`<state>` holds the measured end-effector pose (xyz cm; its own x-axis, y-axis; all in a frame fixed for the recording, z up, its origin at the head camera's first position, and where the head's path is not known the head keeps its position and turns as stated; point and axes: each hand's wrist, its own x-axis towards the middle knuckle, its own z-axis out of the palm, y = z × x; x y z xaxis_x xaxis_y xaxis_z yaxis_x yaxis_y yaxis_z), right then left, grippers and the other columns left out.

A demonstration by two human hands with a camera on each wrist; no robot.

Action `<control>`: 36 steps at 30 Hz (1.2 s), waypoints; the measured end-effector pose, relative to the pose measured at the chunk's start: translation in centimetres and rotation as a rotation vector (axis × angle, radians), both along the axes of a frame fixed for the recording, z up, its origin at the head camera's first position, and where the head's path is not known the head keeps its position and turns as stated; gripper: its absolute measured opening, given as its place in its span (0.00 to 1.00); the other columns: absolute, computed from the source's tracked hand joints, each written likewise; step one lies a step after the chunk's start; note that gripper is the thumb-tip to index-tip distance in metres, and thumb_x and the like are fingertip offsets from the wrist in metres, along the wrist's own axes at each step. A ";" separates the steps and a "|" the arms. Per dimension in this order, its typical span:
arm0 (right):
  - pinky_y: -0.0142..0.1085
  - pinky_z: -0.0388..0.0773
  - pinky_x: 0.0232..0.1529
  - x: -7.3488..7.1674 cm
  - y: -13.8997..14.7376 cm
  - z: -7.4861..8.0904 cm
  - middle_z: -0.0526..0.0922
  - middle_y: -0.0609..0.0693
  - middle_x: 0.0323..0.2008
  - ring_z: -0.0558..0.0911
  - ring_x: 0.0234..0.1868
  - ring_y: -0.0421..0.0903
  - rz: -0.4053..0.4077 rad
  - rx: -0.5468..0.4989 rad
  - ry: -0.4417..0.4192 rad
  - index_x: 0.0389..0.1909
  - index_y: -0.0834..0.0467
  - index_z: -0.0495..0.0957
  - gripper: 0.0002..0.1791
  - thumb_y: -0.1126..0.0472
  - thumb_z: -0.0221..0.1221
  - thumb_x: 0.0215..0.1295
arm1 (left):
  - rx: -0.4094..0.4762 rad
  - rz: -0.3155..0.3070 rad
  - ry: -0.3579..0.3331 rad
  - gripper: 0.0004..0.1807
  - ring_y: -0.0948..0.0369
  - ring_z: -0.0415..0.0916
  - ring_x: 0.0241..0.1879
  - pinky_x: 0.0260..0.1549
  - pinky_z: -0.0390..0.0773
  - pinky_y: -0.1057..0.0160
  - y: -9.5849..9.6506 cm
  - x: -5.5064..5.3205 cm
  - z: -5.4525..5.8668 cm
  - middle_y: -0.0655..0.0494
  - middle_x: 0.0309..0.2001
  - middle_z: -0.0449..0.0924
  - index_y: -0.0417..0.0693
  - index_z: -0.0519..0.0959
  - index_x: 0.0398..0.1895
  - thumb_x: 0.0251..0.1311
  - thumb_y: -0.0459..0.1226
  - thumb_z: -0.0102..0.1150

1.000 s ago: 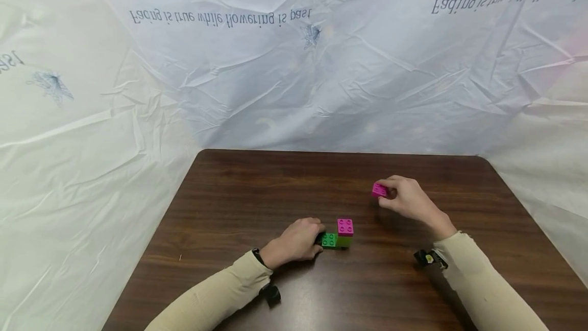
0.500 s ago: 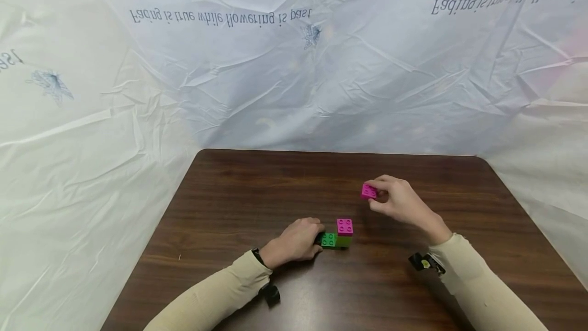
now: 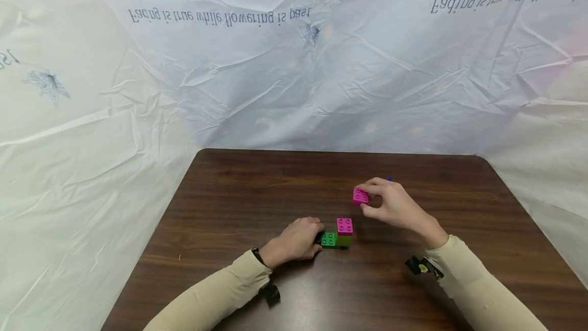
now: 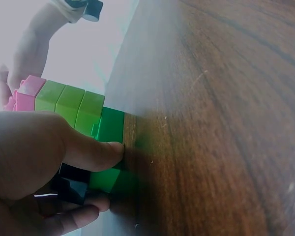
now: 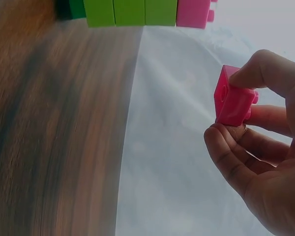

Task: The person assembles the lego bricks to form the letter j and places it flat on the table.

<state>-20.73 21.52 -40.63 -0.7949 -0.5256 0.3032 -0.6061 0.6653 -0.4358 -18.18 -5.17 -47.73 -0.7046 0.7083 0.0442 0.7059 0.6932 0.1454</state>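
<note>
My left hand [image 3: 300,239] grips a block assembly low on the table, its thumb along the dark green base brick [image 4: 110,130]. A black brick [image 4: 71,187] shows under that thumb in the left wrist view. Above one end of the base rises a column of light green bricks [image 5: 129,12], capped by a pink brick [image 3: 344,226]. With thumb and fingertips my right hand [image 3: 395,206] pinches a second pink brick [image 5: 234,98], held in the air beyond the column and slightly to its right. Its studs face the same way as those on the cap.
A small blue thing [image 3: 389,179] peeks out behind the right hand, mostly hidden. The brown wooden table [image 3: 257,178] reaches back to a wrinkled white sheet [image 3: 275,80] hung around it. Camera straps sit on both wrists.
The right hand has moved left and a little nearer with its pink brick, closer to the column. A bit of blue now shows behind that hand. The left hand has stayed in place.
</note>
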 end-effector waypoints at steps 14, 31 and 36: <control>0.28 0.68 0.26 1.2 -1.4 0.2 0.80 0.45 0.44 0.70 0.27 0.33 0.105 -0.020 0.071 0.54 0.59 0.81 0.23 0.59 0.66 0.56 | 0.011 0.006 0.002 0.13 0.66 0.75 0.35 0.35 0.77 0.66 0.1 0.0 -0.2 0.62 0.34 0.76 0.52 0.80 0.36 0.53 0.45 0.71; 0.32 0.75 0.32 2.3 -2.2 0.1 0.79 0.44 0.48 0.79 0.37 0.42 0.121 -0.022 -0.047 0.56 0.56 0.80 0.24 0.60 0.67 0.57 | 0.006 -0.001 0.022 0.13 0.66 0.75 0.34 0.34 0.77 0.67 0.1 0.1 -0.1 0.63 0.33 0.76 0.52 0.81 0.37 0.52 0.45 0.71; 0.35 0.77 0.34 2.4 -2.2 0.0 0.79 0.43 0.48 0.79 0.38 0.41 0.133 -0.014 -0.036 0.55 0.56 0.80 0.24 0.58 0.68 0.57 | 0.002 -0.003 0.022 0.13 0.66 0.76 0.36 0.35 0.77 0.66 0.1 0.0 -0.1 0.62 0.34 0.77 0.52 0.81 0.37 0.53 0.46 0.71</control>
<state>-18.31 19.34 -40.61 -0.7288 -0.6232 0.2838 -0.6725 0.5736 -0.4676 -18.17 -5.10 -47.86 -0.7016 0.7099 0.0613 0.7108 0.6911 0.1310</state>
